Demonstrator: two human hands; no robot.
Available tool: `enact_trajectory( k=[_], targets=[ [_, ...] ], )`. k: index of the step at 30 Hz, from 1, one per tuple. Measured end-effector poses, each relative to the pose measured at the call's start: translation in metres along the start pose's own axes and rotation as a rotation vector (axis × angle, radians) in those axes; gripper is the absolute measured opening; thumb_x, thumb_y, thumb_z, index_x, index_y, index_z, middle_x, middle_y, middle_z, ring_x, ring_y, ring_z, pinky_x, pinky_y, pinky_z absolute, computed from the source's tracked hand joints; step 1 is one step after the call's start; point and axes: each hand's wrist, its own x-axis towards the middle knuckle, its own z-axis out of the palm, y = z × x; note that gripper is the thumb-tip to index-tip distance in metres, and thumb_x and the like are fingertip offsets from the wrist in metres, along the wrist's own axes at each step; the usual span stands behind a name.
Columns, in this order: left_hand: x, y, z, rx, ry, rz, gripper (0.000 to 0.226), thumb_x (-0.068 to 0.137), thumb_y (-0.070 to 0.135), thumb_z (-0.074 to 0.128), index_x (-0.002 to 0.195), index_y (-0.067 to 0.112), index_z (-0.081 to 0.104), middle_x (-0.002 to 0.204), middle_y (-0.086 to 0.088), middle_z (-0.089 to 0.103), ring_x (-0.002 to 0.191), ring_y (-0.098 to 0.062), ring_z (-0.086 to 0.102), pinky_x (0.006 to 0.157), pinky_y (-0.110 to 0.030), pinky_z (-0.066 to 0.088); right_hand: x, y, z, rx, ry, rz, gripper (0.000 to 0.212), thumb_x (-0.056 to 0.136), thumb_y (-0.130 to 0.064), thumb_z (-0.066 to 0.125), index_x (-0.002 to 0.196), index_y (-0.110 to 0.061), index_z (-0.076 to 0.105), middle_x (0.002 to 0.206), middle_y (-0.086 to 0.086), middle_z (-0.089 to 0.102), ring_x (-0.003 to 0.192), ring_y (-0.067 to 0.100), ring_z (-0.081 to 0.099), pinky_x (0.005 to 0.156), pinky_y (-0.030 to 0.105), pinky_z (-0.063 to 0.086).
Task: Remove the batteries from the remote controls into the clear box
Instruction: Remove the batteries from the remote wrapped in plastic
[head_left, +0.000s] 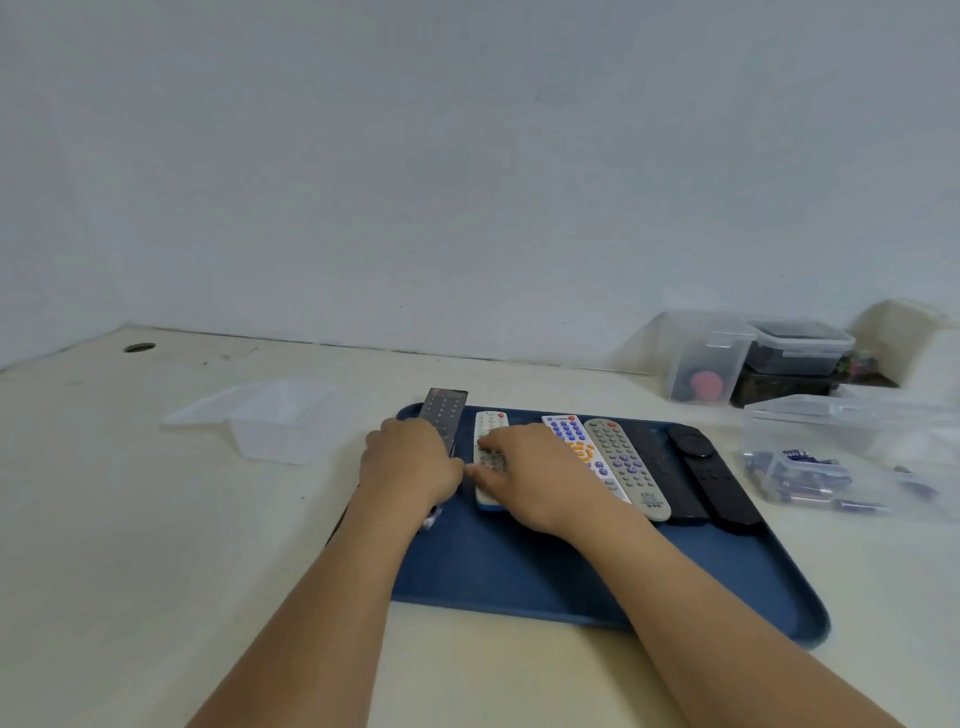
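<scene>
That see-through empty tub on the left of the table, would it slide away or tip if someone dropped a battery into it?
Probably it would scoot a little: the clear tub looks thin-walled, empty and light, and sits on a smooth table. Tipping seems unlikely, since it is low and wide. Its lid lies beside it, so nothing stiffens the rim; the walls may flex when gripped.

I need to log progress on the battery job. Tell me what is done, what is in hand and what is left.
Done: nothing that shows; the clear box left of the blue tray looks empty. In hand: the left hand grips the dark remote at the tray's left edge, and the right hand rests on the white remote beside it. Left: all six remotes, including the four others lying face up in the row.
</scene>
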Motion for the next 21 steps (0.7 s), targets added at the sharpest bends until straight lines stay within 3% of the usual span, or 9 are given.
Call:
enact_trajectory(
  k=[2, 4, 7, 9, 11, 14, 17, 21],
  targets=[
    [-0.001, 0.001, 0.002, 0.071, 0.000, -0.021, 0.057, 0.090, 0.053, 0.061, 0.127, 0.011, 0.057, 0.129, -0.016, 0.051, 0.117, -0.033, 0.050, 0.083, -0.033, 0.038, -0.002, -0.002, -0.005, 0.029, -0.015, -0.003, 0.033, 0.095, -0.044, 0.058, 0.106, -0.015, 0.068, 0.111, 0.007, 0.068, 0.110, 0.026, 0.058, 0.086, 0.036, 0.047],
    [-0.004, 0.003, 0.002, 0.082, 0.033, -0.019, 0.062, 0.091, 0.060, 0.056, 0.128, 0.010, 0.055, 0.131, -0.016, 0.049, 0.119, -0.034, 0.047, 0.087, -0.036, 0.040, -0.006, 0.001, -0.017, 0.153, 0.076, 0.028, 0.040, 0.095, -0.041, 0.061, 0.127, -0.019, 0.064, 0.129, 0.001, 0.064, 0.121, 0.020, 0.055, 0.101, 0.035, 0.045],
    [-0.004, 0.010, 0.005, 0.032, 0.070, 0.039, 0.067, 0.095, 0.057, 0.050, 0.145, 0.012, 0.040, 0.141, -0.015, 0.042, 0.127, -0.036, 0.042, 0.097, -0.043, 0.042, -0.022, 0.023, -0.056, 0.283, 0.536, 0.114, 0.034, 0.093, -0.042, 0.061, 0.120, -0.022, 0.068, 0.122, -0.008, 0.068, 0.116, 0.012, 0.059, 0.097, 0.025, 0.043],
    [-0.001, 0.014, 0.006, 0.030, -0.035, 0.077, 0.066, 0.101, 0.050, 0.042, 0.158, 0.021, 0.024, 0.158, -0.011, 0.029, 0.136, -0.039, 0.035, 0.107, -0.048, 0.038, -0.033, 0.053, -0.089, 0.208, 0.726, 0.156, 0.034, 0.093, -0.041, 0.061, 0.118, -0.021, 0.070, 0.119, -0.005, 0.070, 0.112, 0.015, 0.062, 0.095, 0.030, 0.046],
    [0.004, 0.013, 0.006, 0.073, -0.107, 0.085, 0.062, 0.104, 0.037, 0.036, 0.161, 0.026, 0.017, 0.165, -0.007, 0.019, 0.139, -0.043, 0.032, 0.111, -0.048, 0.035, -0.040, 0.086, -0.117, 0.052, 0.666, 0.212, 0.038, 0.092, -0.042, 0.062, 0.122, -0.019, 0.068, 0.127, 0.001, 0.067, 0.117, 0.023, 0.059, 0.099, 0.038, 0.047],
    [0.010, 0.017, 0.006, 0.102, -0.117, 0.080, 0.058, 0.101, 0.023, 0.037, 0.158, 0.022, 0.024, 0.161, -0.008, 0.023, 0.135, -0.044, 0.035, 0.108, -0.047, 0.036, -0.055, 0.137, -0.146, -0.256, 0.412, 0.347, 0.048, 0.095, -0.054, 0.052, 0.130, -0.023, 0.062, 0.142, 0.001, 0.055, 0.134, 0.028, 0.045, 0.110, 0.047, 0.035],
    [0.015, 0.025, 0.003, 0.148, -0.145, 0.065, 0.054, 0.101, 0.022, 0.037, 0.154, 0.016, 0.030, 0.156, -0.010, 0.029, 0.134, -0.040, 0.037, 0.112, -0.046, 0.033, -0.069, 0.168, -0.154, -0.348, 0.131, 0.524, 0.067, 0.091, -0.077, 0.026, 0.123, -0.032, 0.063, 0.130, -0.004, 0.060, 0.131, 0.025, 0.046, 0.113, 0.062, 0.021],
    [0.011, 0.063, -0.011, 0.177, -0.038, 0.090, 0.054, 0.106, 0.042, 0.033, 0.152, 0.014, 0.034, 0.157, -0.008, 0.030, 0.139, -0.037, 0.030, 0.110, -0.047, 0.033, -0.084, 0.184, -0.139, -0.331, -0.005, 0.573, 0.089, 0.079, -0.089, 0.029, 0.144, -0.030, 0.046, 0.148, -0.002, 0.050, 0.132, 0.025, 0.048, 0.102, 0.048, 0.041]
  ],
)
